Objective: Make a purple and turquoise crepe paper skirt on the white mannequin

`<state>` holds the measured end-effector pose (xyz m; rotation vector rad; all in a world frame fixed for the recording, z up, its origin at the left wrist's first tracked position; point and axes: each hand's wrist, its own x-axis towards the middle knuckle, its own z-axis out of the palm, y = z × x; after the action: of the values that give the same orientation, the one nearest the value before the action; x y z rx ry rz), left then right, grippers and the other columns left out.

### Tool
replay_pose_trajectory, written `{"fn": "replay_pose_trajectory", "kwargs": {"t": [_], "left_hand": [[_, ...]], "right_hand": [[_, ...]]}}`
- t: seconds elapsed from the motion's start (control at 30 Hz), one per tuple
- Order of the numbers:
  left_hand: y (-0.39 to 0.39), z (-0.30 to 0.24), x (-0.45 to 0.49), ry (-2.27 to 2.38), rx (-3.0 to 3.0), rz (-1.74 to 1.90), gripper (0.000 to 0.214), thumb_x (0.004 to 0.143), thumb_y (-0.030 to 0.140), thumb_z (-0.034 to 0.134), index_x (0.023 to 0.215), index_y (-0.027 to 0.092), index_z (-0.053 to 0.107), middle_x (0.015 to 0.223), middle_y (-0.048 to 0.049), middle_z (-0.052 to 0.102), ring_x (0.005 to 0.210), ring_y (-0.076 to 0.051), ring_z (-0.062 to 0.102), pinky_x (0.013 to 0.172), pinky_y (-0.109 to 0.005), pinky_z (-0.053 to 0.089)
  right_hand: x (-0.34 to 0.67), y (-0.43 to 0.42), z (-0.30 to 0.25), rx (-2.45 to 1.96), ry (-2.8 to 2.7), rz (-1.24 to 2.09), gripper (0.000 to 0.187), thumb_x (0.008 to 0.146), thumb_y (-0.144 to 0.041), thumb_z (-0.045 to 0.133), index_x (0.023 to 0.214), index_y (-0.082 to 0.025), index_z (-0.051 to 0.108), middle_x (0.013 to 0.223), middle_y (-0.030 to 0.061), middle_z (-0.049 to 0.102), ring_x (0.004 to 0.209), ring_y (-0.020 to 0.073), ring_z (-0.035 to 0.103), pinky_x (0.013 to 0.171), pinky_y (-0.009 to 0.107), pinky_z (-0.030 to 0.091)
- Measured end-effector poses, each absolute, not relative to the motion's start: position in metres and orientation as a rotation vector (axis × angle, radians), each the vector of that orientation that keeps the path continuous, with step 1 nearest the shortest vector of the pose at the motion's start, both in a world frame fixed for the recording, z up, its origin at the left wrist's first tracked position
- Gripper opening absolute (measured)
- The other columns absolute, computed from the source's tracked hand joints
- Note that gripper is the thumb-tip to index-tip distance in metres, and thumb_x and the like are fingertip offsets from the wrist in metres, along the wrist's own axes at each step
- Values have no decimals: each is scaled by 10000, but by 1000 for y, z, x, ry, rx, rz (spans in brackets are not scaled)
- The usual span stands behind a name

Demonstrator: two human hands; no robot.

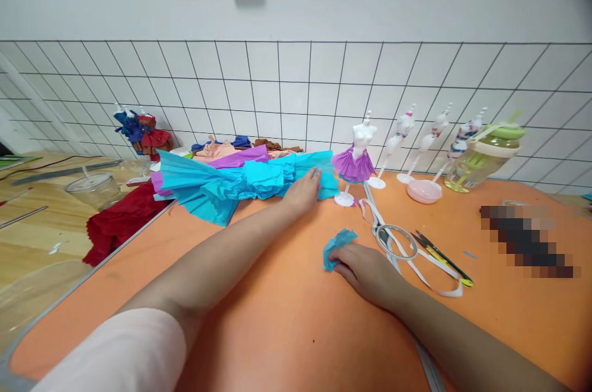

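Note:
A large bundle of bright blue crepe paper (263,177) lies gathered along the back of the orange table, over some purple paper (240,158). My left hand (303,191) is at the bundle's right end, its fingers closed on the paper. Nearer to me, my right hand (367,269) pinches a small crumpled piece of blue crepe paper (338,247) just above the tabletop. A white mini dress form (364,136) in a purple pleated paper skirt (354,164) stands upright right of my left hand.
Right of my right hand lie a clear tape ring (396,241), white ribbon (444,287) and yellow-black thread snips (446,259). Several more dress forms (398,133), a pink dish (424,191) and a green-lidded bottle (485,155) stand behind. Dark red cloth-like material (124,219) hangs over the left edge.

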<state>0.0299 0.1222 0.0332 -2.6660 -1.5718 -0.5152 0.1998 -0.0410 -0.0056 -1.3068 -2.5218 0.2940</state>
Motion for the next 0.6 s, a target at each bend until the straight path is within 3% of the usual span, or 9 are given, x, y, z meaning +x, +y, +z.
{"fn": "replay_pose_trajectory", "kwargs": {"t": [0.13,0.2,0.3,0.37,0.5,0.6], "left_hand": [[159,25,50,-1654,-2631,-514,545,970,265,366,1500,224,242,1528,-127,341,1302,-248,469,957,-331,455],[168,20,54,-1636,-2651,-478,511,951,298,434,1454,261,357,1405,-115,505,1206,-259,551,895,-326,474],[171,19,55,-1617,-2655,-421,319,919,282,490,1192,216,641,1121,-121,672,1046,-267,625,842,-334,473],[164,25,53,-1604,-2627,-439,287,931,264,452,1075,183,687,1076,-129,676,1042,-262,609,856,-342,459],[120,50,36,-1330,-2607,-528,328,955,313,374,1085,184,646,1175,-122,625,1113,-250,545,928,-362,424],[76,67,4,-1083,-2807,-14,236,882,253,450,846,184,673,869,-102,680,843,-236,626,751,-337,472]], "right_hand": [[206,-38,-9,-1272,-2555,240,268,953,-222,424,1076,-243,660,980,42,681,881,191,629,685,278,431],[207,-39,-8,-1236,-2586,239,294,959,-216,402,1037,-261,682,923,31,670,834,172,624,653,258,415],[209,-38,-8,-1181,-2574,265,302,958,-216,400,1039,-269,686,911,28,659,807,152,614,651,242,407],[210,-37,-8,-1162,-2557,288,297,953,-217,407,1040,-267,687,923,29,657,795,146,609,647,236,402],[211,-35,-11,-1164,-2539,315,284,942,-210,424,1029,-261,690,937,25,652,806,148,612,659,239,401],[211,-34,-11,-1183,-2548,304,284,942,-213,424,1041,-273,684,939,20,647,813,150,612,661,243,398]]}}
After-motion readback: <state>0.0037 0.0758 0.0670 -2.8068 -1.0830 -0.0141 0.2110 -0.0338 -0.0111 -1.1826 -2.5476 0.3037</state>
